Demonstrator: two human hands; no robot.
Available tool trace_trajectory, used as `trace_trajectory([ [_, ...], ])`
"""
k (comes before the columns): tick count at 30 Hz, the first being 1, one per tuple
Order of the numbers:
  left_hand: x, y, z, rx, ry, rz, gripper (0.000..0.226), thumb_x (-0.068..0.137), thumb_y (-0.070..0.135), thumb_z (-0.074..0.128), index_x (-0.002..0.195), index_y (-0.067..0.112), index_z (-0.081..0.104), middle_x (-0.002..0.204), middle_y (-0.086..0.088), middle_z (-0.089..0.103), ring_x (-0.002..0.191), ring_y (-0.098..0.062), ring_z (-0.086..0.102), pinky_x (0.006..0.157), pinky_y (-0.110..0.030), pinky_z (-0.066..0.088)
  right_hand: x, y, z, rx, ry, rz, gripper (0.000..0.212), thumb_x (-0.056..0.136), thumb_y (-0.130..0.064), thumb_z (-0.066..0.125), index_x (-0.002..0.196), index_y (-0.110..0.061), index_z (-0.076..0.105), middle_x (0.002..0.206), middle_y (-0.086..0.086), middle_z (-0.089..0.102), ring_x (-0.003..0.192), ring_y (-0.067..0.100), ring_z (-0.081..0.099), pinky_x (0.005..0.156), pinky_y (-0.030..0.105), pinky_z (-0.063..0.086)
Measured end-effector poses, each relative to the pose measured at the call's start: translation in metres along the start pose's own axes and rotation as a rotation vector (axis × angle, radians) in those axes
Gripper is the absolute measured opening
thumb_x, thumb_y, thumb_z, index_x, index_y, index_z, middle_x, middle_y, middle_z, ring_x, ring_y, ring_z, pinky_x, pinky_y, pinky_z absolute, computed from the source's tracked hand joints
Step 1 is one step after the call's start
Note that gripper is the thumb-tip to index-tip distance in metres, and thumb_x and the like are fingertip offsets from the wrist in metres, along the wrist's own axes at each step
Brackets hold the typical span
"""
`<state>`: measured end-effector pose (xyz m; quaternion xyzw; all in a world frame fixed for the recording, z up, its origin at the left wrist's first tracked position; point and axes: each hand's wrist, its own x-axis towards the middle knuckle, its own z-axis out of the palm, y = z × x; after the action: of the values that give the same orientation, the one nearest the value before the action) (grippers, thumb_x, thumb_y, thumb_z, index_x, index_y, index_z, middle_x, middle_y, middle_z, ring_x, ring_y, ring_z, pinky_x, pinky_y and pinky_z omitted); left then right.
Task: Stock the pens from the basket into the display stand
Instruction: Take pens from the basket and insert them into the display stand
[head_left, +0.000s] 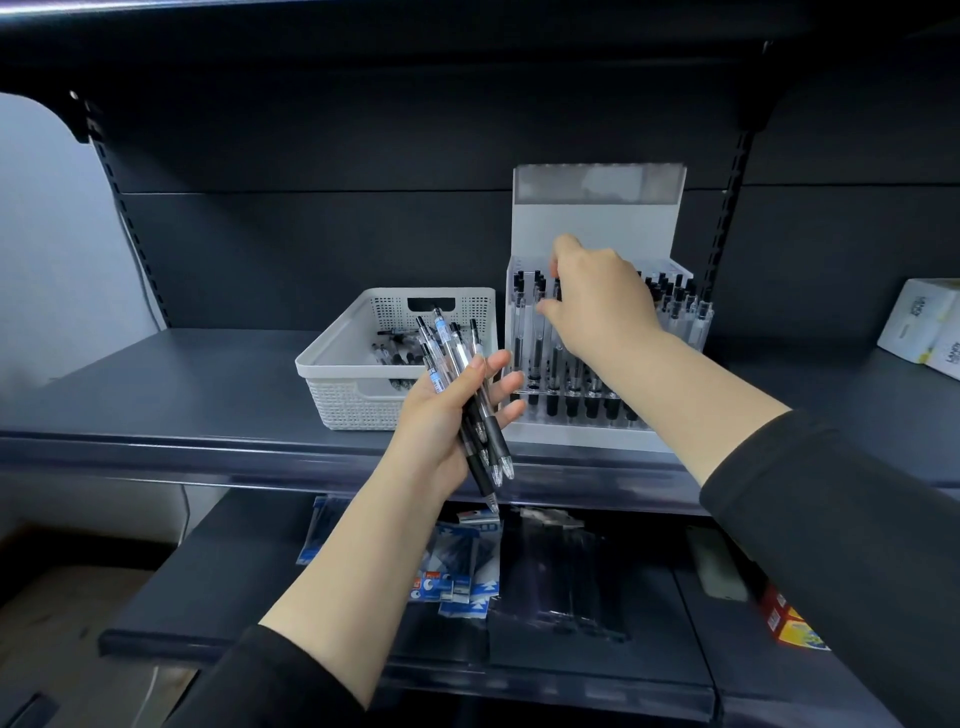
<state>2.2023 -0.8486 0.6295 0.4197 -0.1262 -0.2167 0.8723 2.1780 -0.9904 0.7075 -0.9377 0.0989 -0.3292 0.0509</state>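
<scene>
Two hands (457, 415), five pens (462, 384), one basket (332, 364)

Perforated plastic basket (358, 384) (matt white)

The scene is dim and cool-toned, with the dark shelving (208, 395) swallowing most of the light. A pale strip of glare runs along the upper left edge, suggesting light from above. The white display stand (597, 228) and basket (332, 374) read brightest (their whites stay clean, not blown out). Soft shadow pools under the shelf over the lower goods. Wide-angle distortion bows the uprights and shelf edges toward the corners. The centre is fairly sharp; the edges and the near sleeves soften.
</scene>
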Motion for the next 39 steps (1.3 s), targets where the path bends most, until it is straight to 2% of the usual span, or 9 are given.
trace_trajectory([
  [6, -0.003, -0.004, 0.004, 0.001, -0.016, -0.001, 0.039, 0.093, 0.012, 0.055, 0.129, -0.003, 0.047, 0.101, -0.008, 0.072, 0.076, -0.016, 0.072, 0.06, -0.03, 0.059, -0.006, 0.001, 0.0, 0.008, 0.002, -0.024, 0.034, 0.09, -0.024, 0.064, 0.109, -0.006, 0.042, 0.075, 0.008, 0.051, 0.071, 0.031, 0.055, 0.06, 0.034, 0.044],
  [10, -0.005, -0.005, 0.007, 0.011, -0.042, 0.0, 0.038, 0.094, 0.012, 0.054, 0.128, -0.004, 0.047, 0.1, -0.007, 0.073, 0.075, -0.015, 0.072, 0.062, -0.031, 0.06, -0.01, 0.004, 0.0, 0.018, 0.035, -0.049, 0.04, 0.089, -0.029, 0.064, 0.111, -0.007, 0.04, 0.064, 0.001, 0.045, 0.065, 0.027, 0.053, 0.057, 0.031, 0.041],
  [15, -0.007, -0.003, 0.01, 0.002, -0.087, 0.018, 0.038, 0.094, 0.015, 0.053, 0.127, -0.001, 0.05, 0.103, -0.007, 0.072, 0.077, -0.015, 0.071, 0.062, -0.031, 0.06, -0.023, 0.004, 0.004, 0.307, 0.184, -0.169, 0.018, 0.086, -0.028, 0.064, 0.081, -0.016, 0.052, 0.054, -0.006, 0.049, 0.057, 0.021, 0.054, 0.063, 0.034, 0.049],
  [17, -0.009, -0.003, 0.013, 0.002, -0.104, 0.024, 0.035, 0.093, 0.016, 0.053, 0.125, 0.0, 0.052, 0.101, -0.006, 0.072, 0.077, -0.015, 0.071, 0.06, -0.03, 0.059, -0.027, 0.001, 0.008, 0.479, 0.132, -0.078, 0.021, 0.083, -0.032, 0.069, 0.074, -0.018, 0.056, 0.053, -0.008, 0.056, 0.055, 0.013, 0.055, 0.064, 0.029, 0.048],
  [21, -0.012, -0.002, 0.018, 0.026, -0.106, 0.021, 0.022, 0.093, 0.015, 0.052, 0.113, 0.006, 0.059, 0.091, -0.007, 0.071, 0.073, -0.014, 0.071, 0.055, -0.028, 0.058, -0.034, -0.005, 0.012, 0.607, -0.084, 0.07, 0.025, 0.078, -0.041, 0.072, 0.082, -0.017, 0.069, 0.073, -0.002, 0.069, 0.07, 0.009, 0.063, 0.065, 0.019, 0.047],
  [27, -0.014, -0.004, 0.017, 0.031, -0.115, 0.016, 0.018, 0.094, 0.015, 0.052, 0.107, 0.007, 0.061, 0.081, -0.007, 0.072, 0.071, -0.015, 0.072, 0.055, -0.03, 0.058, -0.038, -0.007, 0.009, 0.818, -0.278, 0.158, 0.022, 0.078, -0.034, 0.074, 0.072, -0.014, 0.067, 0.071, 0.0, 0.067, 0.053, 0.006, 0.06, 0.074, 0.029, 0.052],
  [34, -0.012, -0.005, 0.011, -0.008, -0.105, 0.01, 0.036, 0.096, 0.014, 0.049, 0.128, -0.001, 0.05, 0.093, -0.012, 0.068, 0.08, -0.02, 0.072, 0.06, -0.031, 0.059, -0.04, -0.005, 0.015, 0.896, -0.238, 0.212, 0.027, 0.083, -0.029, 0.069, 0.074, -0.004, 0.068, 0.076, 0.015, 0.071, 0.065, 0.021, 0.065, 0.07, 0.037, 0.052],
  [37, -0.011, -0.005, 0.009, -0.027, -0.1, 0.011, 0.035, 0.094, 0.013, 0.05, 0.127, -0.001, 0.05, 0.095, -0.015, 0.064, 0.077, -0.021, 0.072, 0.058, -0.031, 0.059, -0.04, -0.004, 0.016, 0.905, -0.218, 0.232, 0.024, 0.084, -0.026, 0.068, 0.069, -0.009, 0.065, 0.054, -0.002, 0.062, 0.057, 0.013, 0.057, 0.062, 0.027, 0.042],
  [39, -0.01, -0.005, 0.008, -0.022, -0.109, 0.007, 0.025, 0.094, 0.011, 0.05, 0.117, 0.002, 0.055, 0.091, -0.014, 0.067, 0.075, -0.021, 0.072, 0.059, -0.032, 0.059, -0.041, -0.005, 0.016, 0.899, -0.198, 0.234, 0.021, 0.084, -0.025, 0.069, 0.067, -0.014, 0.063, 0.051, -0.011, 0.058, 0.058, 0.012, 0.057, 0.062, 0.027, 0.044],
])
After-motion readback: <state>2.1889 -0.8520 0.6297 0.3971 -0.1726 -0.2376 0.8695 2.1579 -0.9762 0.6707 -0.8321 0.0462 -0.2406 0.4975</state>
